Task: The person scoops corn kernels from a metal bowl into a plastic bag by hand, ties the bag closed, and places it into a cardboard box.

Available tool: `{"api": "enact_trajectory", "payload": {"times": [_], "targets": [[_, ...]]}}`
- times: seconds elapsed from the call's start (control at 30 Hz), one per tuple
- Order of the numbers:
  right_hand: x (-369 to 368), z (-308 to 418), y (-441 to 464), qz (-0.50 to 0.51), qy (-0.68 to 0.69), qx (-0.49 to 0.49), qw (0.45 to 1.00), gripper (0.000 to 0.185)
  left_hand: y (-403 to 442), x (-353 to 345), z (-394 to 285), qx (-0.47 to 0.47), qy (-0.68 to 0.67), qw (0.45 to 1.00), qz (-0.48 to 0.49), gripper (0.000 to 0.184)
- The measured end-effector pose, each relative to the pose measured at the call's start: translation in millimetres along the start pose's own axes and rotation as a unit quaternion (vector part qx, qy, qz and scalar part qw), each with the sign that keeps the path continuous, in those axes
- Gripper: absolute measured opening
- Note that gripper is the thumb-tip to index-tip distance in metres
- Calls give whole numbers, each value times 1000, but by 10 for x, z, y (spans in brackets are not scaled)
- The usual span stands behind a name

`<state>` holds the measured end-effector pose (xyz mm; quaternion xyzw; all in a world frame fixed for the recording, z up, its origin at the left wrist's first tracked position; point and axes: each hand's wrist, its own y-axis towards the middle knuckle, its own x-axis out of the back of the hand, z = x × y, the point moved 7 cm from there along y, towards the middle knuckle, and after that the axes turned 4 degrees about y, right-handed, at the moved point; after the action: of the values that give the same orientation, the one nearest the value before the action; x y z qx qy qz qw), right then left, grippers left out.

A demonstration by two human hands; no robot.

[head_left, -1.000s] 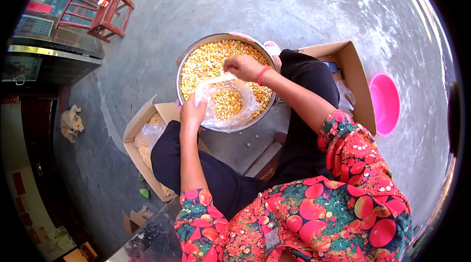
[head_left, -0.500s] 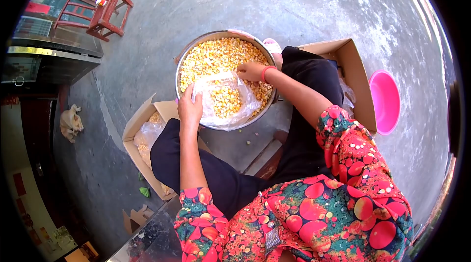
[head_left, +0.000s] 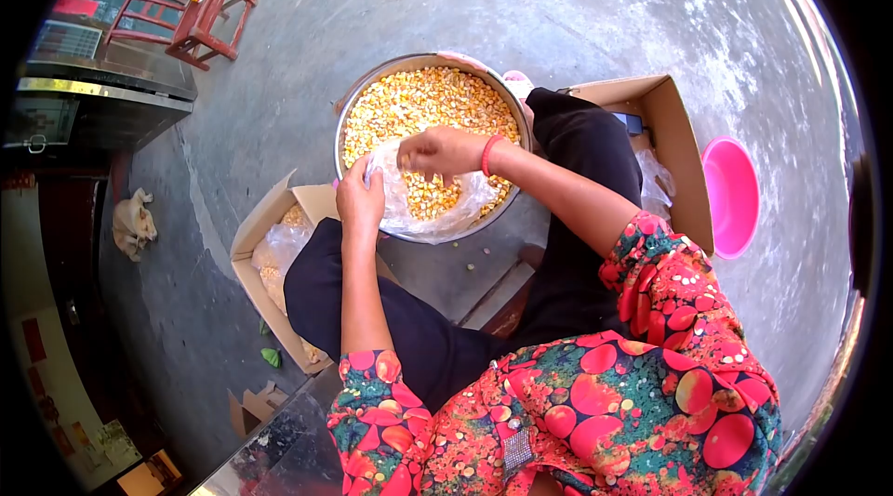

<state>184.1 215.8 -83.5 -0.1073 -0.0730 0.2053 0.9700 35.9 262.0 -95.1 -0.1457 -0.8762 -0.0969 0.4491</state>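
Observation:
A wide round metal basin (head_left: 341, 138) between my knees is filled with yellow corn kernels (head_left: 435, 96). Over its near side lies a clear plastic bag (head_left: 395, 208), its mouth spread, with kernels visible in the opening. My left hand (head_left: 360, 198) pinches the bag's left edge at the basin's rim. Above the bag's opening is my right hand (head_left: 445, 152), a red band round its wrist. Its fingers curl downward, and what they hold, if anything, is hidden.
At left, an open cardboard box (head_left: 256, 264) holds a bag of pale yellow contents. Another carton (head_left: 684, 161) stands by my right knee, with a pink basin (head_left: 731, 198) beyond it. A dog (head_left: 135, 224) lies far left; a red wooden chair (head_left: 200, 26) stands behind.
My right hand has lifted out of the kernels at the basin's right side and moved left over the bag's opening. My left hand keeps its hold on the bag.

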Motion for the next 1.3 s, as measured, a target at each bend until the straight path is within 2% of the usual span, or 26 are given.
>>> {"api": "enact_trajectory", "payload": {"times": [0.03,0.07,0.1,0.2,0.23,0.33,0.4,0.43,0.53,0.57,0.63,0.7,0.77,0.83,0.9,0.93,1.03,1.13,1.27,1.3], "targets": [[-71,-110,23,14,-20,11,1000,19,4,-1,11,-2,3,1000,-4,29],[-36,-88,32,-26,-120,118,985,17,7,-11,27,-2,4,1000,-3,29],[-12,43,-32,-66,-217,222,948,14,6,-14,36,-2,-1,1000,-5,29],[352,-75,-26,-227,-300,122,919,6,2,-14,53,0,6,1000,-10,29],[475,-127,-5,-258,-305,91,912,9,5,-7,50,1,17,1000,-13,29],[580,-236,-10,-278,-332,62,899,12,19,23,49,-7,21,999,-28,28],[539,-427,37,-225,-407,-54,884,16,14,45,69,3,27,999,-38,28],[525,-444,56,-225,-406,-54,884,16,1,64,91,15,33,998,-47,28],[503,-266,99,-239,-329,67,911,17,-9,114,84,17,11,999,-43,28],[529,-243,92,-237,-329,67,912,17,-8,125,90,19,11,999,-43,28],[502,-156,72,-157,-275,109,942,20,12,119,118,39,29,998,-32,27],[634,-213,41,-173,-240,65,953,26,31,84,142,37,26,998,-33,27],[816,-370,64,-246,-207,45,946,27,26,47,163,35,24,998,-35,26],[895,-529,54,-246,-223,35,943,24,-9,48,103,3,36,999,-35,26],[913,-738,54,-270,-359,-11,893,26,-11,53,123,11,47,999,-25,26],[863,-859,71,-256,-386,-62,884,32,-5,42,136,19,57,998,-15,26],[626,-1044,64,-186,-406,-94,890,31,-2,46,136,15,56,998,-19,26],[520,-1167,147,-136,-394,-72,906,31,9,26,135,13,61,998,-15,25],[586,-1144,173,-141,-365,-54,919,26,31,-10,152,9,44,999,-9,25],[656,-1076,95,-132,-231,-139,954,24,36,-26,184,10,49,999,-11,26]]}}
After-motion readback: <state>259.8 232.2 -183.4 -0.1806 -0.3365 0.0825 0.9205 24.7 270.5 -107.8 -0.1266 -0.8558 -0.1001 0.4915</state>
